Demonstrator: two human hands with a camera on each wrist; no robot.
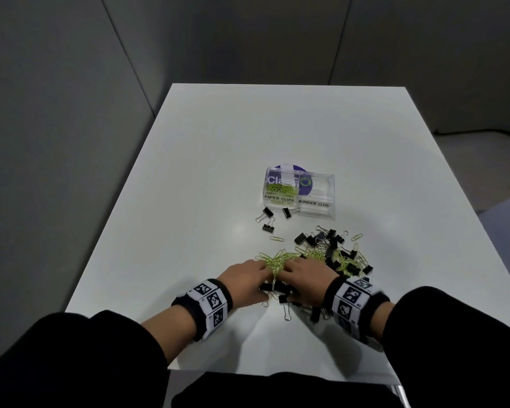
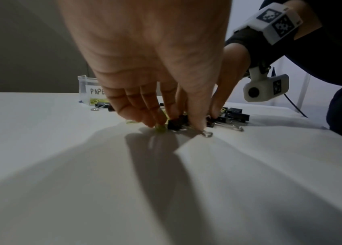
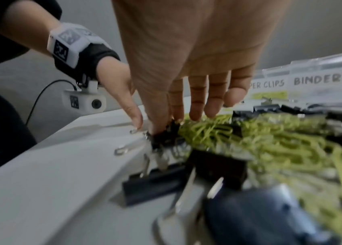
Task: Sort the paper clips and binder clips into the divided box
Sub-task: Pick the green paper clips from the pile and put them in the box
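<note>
Two grips work together: your left hand [image 1: 249, 282] and right hand [image 1: 302, 279] pinch green paper clips [image 1: 273, 260] between them, teasing out binder clips [image 1: 277, 287].

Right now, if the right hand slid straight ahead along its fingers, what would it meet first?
Probably the tangle of green paper clips right at the right hand fingertips, before the divided box; depth is uncertain.

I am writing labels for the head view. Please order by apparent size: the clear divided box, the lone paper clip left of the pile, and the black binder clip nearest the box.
1. Clear plastic divided box, clearly largest.
2. Black binder clip and lone pale paper clip: they look alike in size, so I do not rank them.
</note>
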